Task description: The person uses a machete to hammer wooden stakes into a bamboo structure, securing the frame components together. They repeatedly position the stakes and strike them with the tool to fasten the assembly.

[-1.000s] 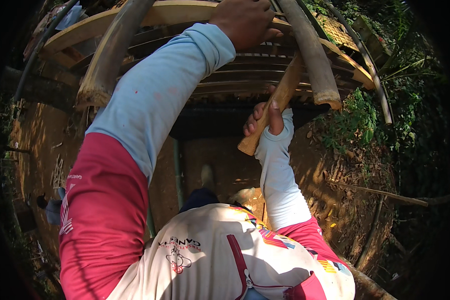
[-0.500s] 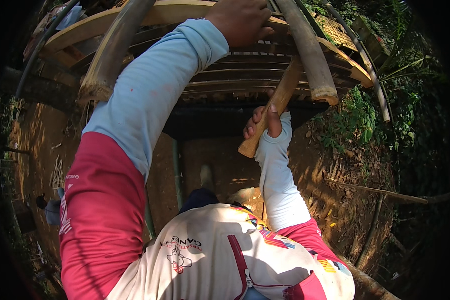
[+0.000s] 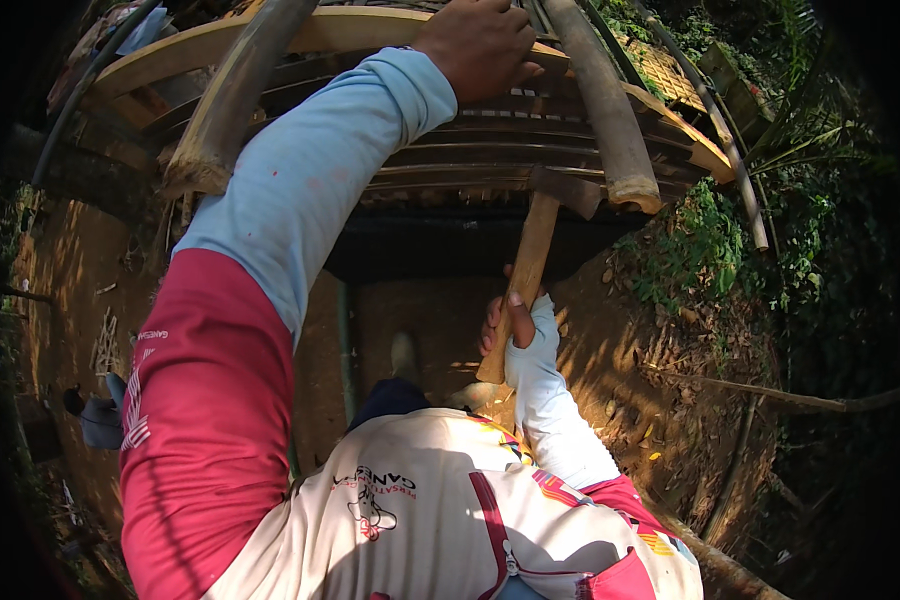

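My right hand (image 3: 507, 325) grips the lower end of a wooden-handled hammer (image 3: 532, 258), whose dark head (image 3: 568, 190) sits against the underside of a slatted bamboo platform (image 3: 490, 150). My left hand (image 3: 478, 45) reaches up and rests on top of the platform's slats, between two thick bamboo poles. One pole (image 3: 232, 100) slants down on the left, the other pole (image 3: 600, 100) on the right, ending just beside the hammer head. Whether the left hand's fingers hold anything is hidden.
A curved wooden rim (image 3: 210, 45) edges the platform. Below lies bare brown earth (image 3: 610, 340) strewn with dry leaves. Green plants (image 3: 710, 240) grow at the right, with thin sticks (image 3: 770, 395) on the slope. A dark cloth bundle (image 3: 95, 415) lies at the left.
The hammer has swung from a steep tilt to nearly upright, its head rising to the platform's underside. My left hand has stayed on the slats.
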The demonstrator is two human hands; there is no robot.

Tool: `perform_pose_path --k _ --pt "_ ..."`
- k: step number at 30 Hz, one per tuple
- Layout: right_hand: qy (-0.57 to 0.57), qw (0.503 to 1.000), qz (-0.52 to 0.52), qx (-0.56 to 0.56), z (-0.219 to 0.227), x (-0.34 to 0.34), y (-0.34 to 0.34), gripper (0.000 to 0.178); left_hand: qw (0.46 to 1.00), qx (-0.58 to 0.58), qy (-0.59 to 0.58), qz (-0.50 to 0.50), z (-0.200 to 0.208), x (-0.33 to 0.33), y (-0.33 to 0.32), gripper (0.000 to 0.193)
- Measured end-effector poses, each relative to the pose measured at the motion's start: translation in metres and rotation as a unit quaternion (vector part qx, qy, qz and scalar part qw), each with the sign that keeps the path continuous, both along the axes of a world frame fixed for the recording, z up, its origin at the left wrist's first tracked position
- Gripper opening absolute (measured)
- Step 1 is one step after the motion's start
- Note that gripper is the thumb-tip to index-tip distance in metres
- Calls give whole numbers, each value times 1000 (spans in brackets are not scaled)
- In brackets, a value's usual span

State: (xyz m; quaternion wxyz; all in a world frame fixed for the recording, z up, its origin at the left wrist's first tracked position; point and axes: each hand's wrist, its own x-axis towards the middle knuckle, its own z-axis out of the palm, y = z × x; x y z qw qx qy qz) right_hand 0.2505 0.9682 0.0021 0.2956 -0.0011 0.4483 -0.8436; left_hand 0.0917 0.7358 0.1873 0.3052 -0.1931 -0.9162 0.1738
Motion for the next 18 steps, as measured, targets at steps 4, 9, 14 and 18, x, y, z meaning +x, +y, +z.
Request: perform_pose_path --k 4,9,14,18 --pt "2 999 24 28 -7 7 16 43 999 -8 5 34 -2 0 3 40" --pt "-7 997 52 63 -13 18 29 47 991 -58 43 113 -16 -5 11 48" --pt "43 996 28 78 -20 13 22 29 993 -57 83 64 -19 -7 4 49" --pt "68 994 8 88 -23 3 15 19 999 32 -25 17 8 11 11 31"
